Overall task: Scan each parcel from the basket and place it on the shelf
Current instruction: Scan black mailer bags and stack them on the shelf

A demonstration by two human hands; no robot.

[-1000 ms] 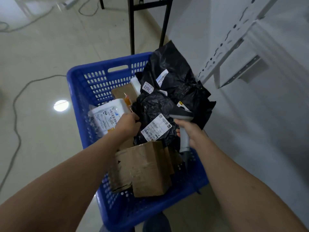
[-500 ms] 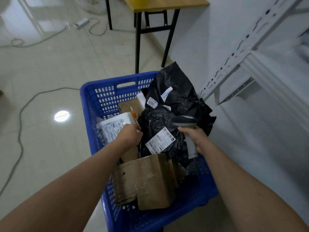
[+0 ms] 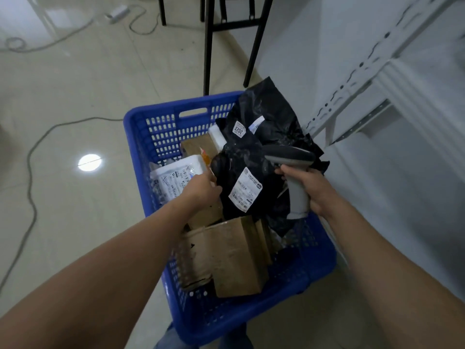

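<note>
A blue plastic basket (image 3: 151, 129) stands on the floor, full of parcels. My left hand (image 3: 201, 187) grips the left edge of a black bag parcel with a white label (image 3: 245, 190) and holds it tilted up. My right hand (image 3: 309, 190) grips a grey handheld scanner (image 3: 292, 167), its head just right of that label. Behind lies a larger black bag parcel (image 3: 271, 114) with two small labels. A white padded parcel (image 3: 173, 180) lies left of my left hand. A brown cardboard box (image 3: 226, 258) fills the near part of the basket.
A white metal shelf upright (image 3: 352, 81) and its brackets rise at the right against the white wall. Black table legs (image 3: 208, 46) stand behind the basket. Cables (image 3: 32, 157) trail over the glossy tiled floor at the left.
My right hand has drawn the scanner up and right, clear of the bag. My left hand has turned the labelled black parcel more upright. The view has tilted slightly.
</note>
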